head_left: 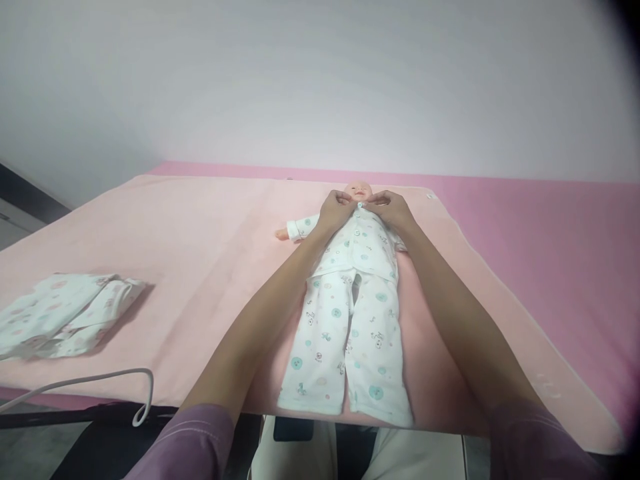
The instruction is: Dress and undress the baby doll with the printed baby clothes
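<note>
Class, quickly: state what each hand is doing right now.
Left hand: closed, pinching the doll's pyjama top at the collar.
Right hand: closed, pinching the same collar.

A baby doll (358, 191) lies flat on its back on the pale pink blanket (210, 240), head toward the blanket's far edge, legs stretched toward its near edge. It wears a white shirt (361, 247) printed with small teal and pink figures, and matching loose trousers (345, 347) whose cuffs reach almost to the near edge. One sleeved arm sticks out sideways, its small hand bare. The shirt's collar, under the chin, seems pinched together, though that spot is too small to tell.
</note>
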